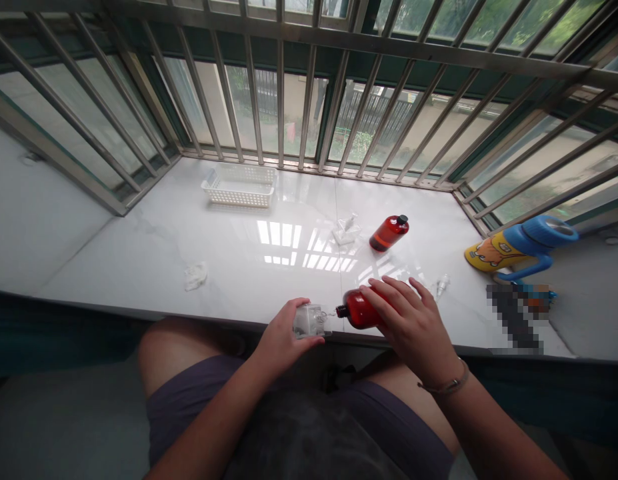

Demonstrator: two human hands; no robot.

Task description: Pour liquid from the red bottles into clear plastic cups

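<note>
My left hand (283, 339) is wrapped round a small clear container (309, 321) at the front edge of the white counter. Its mouth faces right, toward a red bottle (359, 308) that my right hand (413, 327) grips by the body. This bottle is tipped, its black threaded neck uncapped and pointing left at the container. Clear liquid seems to run between the two. Farther back lies a second red bottle (389, 233) with a black cap. A small clear pump or nozzle piece (443, 285) rests just right of my right hand.
A white perforated basket (241, 188) stands at the back by the window bars (281, 100). Crumpled white tissue (195, 277) lies at left, and clear plastic pieces (345, 230) near the middle. A blue and yellow flask (519, 243) is at right, beside a blurred-out item (513, 320).
</note>
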